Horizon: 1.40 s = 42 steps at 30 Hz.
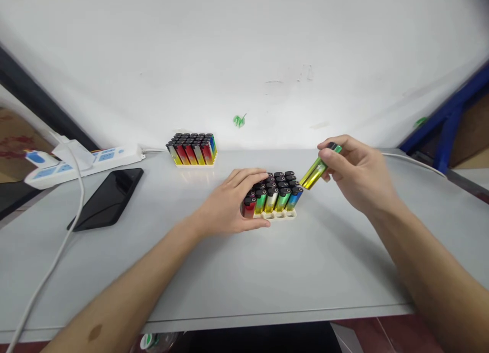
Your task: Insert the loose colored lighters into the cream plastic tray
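My left hand (233,202) is wrapped round the left end of a cream lighter tray (280,218), thumb along the front and fingers over the back. Several upright lighters (283,199) with black tops stand in it in rows, coloured green, silver, blue and yellow. One red lighter (249,208) stands in the front row beside my left hand, and bare holes show to its right. To the right of the tray, above the table, my right hand (353,172) pinches a shiny green and yellow lighter (316,172), tilted with its black top up. Whether a second lighter is behind it, I cannot tell.
A second tray of lighters (193,152) stands at the back, against the white wall. On the left lie a black phone (110,197) and a white power strip (103,162) with a charger and cable (57,261). The grey table's (267,276) front edge runs near me.
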Each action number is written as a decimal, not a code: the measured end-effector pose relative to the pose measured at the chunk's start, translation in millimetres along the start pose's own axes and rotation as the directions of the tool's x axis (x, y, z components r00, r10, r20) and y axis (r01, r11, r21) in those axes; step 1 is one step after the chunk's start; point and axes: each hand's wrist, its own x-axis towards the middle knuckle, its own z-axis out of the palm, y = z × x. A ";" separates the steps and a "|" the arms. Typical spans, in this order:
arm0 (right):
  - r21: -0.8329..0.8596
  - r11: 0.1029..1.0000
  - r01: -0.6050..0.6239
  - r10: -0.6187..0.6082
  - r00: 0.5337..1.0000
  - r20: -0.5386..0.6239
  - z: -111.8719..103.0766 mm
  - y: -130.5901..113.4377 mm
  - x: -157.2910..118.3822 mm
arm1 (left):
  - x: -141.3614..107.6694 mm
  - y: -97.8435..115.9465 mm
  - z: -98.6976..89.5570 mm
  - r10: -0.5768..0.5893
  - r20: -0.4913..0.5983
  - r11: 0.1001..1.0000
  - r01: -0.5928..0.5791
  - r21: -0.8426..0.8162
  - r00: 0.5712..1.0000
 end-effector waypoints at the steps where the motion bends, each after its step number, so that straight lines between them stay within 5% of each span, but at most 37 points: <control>1: 0.006 1.000 0.023 -0.023 0.999 0.028 2.7 -1.7 -2.6 | 0.3 0.0 0.1 -0.004 0.004 1.000 0.004 -0.006 1.000; 5: -0.189 0.959 0.211 -0.200 0.977 0.071 24.2 -2.5 -20.0 | 1.1 -0.4 0.5 -0.020 0.009 0.999 0.021 -0.039 1.000; 9: -0.442 0.800 0.406 -0.353 0.914 0.199 49.2 5.4 -37.8 | 1.0 -1.3 1.2 -0.018 0.008 0.998 0.018 -0.057 1.000; 19: -0.547 0.520 0.656 -0.565 0.745 0.356 64.2 7.3 -41.2 | 1.0 -0.1 2.6 -0.002 -0.018 0.997 0.001 -0.073 1.000; 29: -0.548 0.543 0.636 -0.523 0.767 0.372 59.2 7.2 -41.6 | 0.8 3.1 3.7 -0.072 -0.072 0.991 0.063 -0.122 0.995; 37: -0.612 0.586 0.531 -0.508 0.829 0.234 42.5 11.4 -27.2 | -1.8 -4.2 8.2 -0.194 -0.076 0.958 0.172 -0.228 0.978; 42: -0.500 0.769 0.398 -0.349 0.917 0.194 34.3 25.9 -21.5 | -3.0 -8.4 10.6 -0.291 0.005 0.894 0.274 -0.354 0.957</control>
